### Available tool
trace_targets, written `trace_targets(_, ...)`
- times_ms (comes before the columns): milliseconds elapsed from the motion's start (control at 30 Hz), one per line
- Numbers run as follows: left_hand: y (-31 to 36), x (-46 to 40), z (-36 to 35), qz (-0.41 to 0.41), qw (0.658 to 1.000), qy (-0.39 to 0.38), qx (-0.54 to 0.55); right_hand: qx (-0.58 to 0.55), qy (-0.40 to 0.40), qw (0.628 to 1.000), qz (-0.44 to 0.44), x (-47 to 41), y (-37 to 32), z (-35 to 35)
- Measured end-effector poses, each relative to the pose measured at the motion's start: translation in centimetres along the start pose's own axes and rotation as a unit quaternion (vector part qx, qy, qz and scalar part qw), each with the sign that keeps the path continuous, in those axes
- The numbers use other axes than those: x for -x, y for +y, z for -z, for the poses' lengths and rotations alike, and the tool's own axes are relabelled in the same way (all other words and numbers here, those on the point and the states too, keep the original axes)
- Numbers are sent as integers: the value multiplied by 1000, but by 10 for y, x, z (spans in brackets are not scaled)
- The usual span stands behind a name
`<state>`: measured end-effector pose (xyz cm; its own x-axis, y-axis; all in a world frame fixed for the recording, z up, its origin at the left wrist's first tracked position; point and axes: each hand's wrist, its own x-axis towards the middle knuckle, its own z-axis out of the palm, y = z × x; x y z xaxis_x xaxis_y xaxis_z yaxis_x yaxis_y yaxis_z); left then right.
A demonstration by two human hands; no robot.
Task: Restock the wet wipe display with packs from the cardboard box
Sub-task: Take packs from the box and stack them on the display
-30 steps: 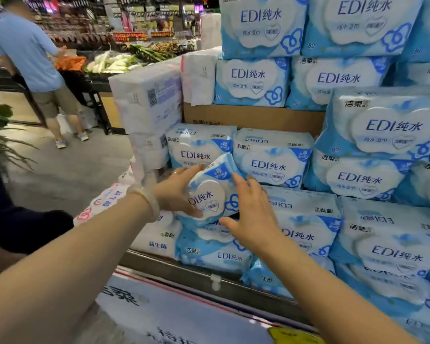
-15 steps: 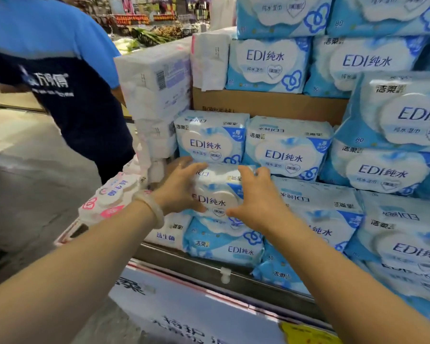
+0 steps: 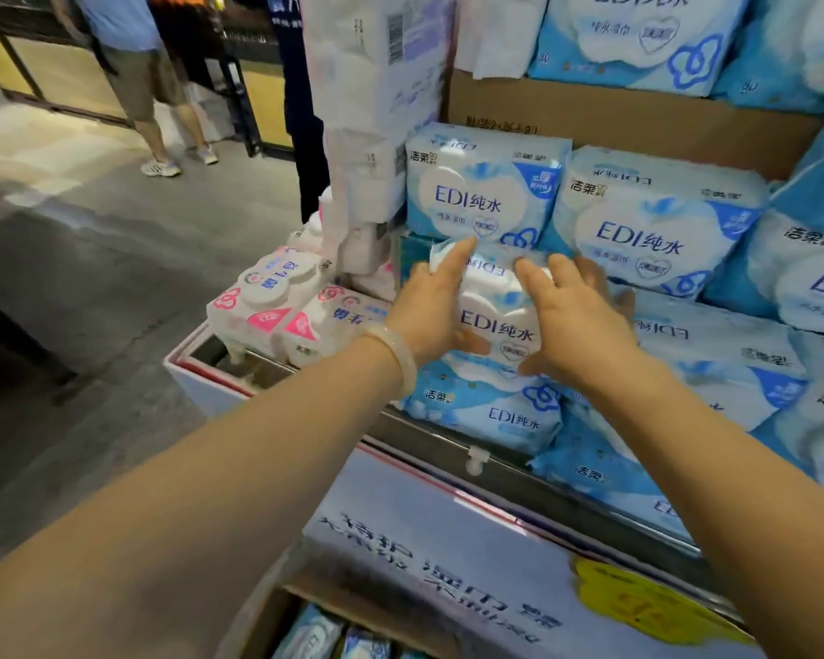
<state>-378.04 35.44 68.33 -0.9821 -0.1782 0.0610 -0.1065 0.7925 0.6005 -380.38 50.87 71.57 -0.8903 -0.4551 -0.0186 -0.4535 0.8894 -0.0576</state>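
Note:
A blue-and-white wet wipe pack (image 3: 498, 321) lies flat on top of other packs at the front left of the display (image 3: 505, 473). My left hand (image 3: 431, 302) presses its left side, fingers stretched along the pack's edge. My right hand (image 3: 574, 321) grips its right side. Both hands hold this one pack. At the bottom edge of the view stands the open cardboard box (image 3: 305, 606), with several blue packs (image 3: 312, 634) visible inside it.
Upright blue packs (image 3: 484, 187) stand behind, under a brown cardboard shelf (image 3: 614, 121). Pink-labelled packs (image 3: 277, 302) lie at the display's left corner, beside a tall stack of white tissue bundles (image 3: 377, 97). Two people (image 3: 139, 64) stand in the aisle at the far left.
The pack went from tilted on edge to lying flat on the stack, pushed back toward the upright packs. My view dropped, showing the cardboard box. A person in blue walked past on the left.

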Motion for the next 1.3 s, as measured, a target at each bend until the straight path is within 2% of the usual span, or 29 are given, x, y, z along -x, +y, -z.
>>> trace_targets(167,5,13,8,10,999,-33,-23,9,-23,1000,10,2,-1,4)
trace_targets(233,4,29,7,0,999,-15,-43,63,-35,997,-3,2,-7,9)
trace_targets(300,-7,48,3,-17,999,8,-48,108,25,994,13,8,-25,14)
trace_targets(367,-27,70,4,-22,999,2,-47,18,103,989,103,18,-56,12)
trace_targets(400,-39,82,7,-12,999,-4,-51,-31,101,984,144,25,-74,7)
trace_targets(567,-125,162,20,89,992,11,-86,-81,-78,967,230,58,-153,-74)
trace_targets(700,-191,233,10,213,969,-84,-97,-85,-222,937,255,89,-205,-158)
trace_targets(867,-269,305,-38,329,933,-139,-41,-87,-321,912,239,122,-241,-265)
trace_targets(967,-313,341,-81,375,910,-176,-1,-77,-370,902,209,137,-245,-327)
trace_targets(1067,-350,370,-133,397,898,-188,36,-83,-419,894,135,151,-232,-389)
trace_targets(1200,-377,398,-211,440,864,-221,107,-97,-474,872,78,173,-189,-477)
trace_targets(1300,-388,416,-275,461,837,-250,158,-78,-487,870,18,188,-150,-539)
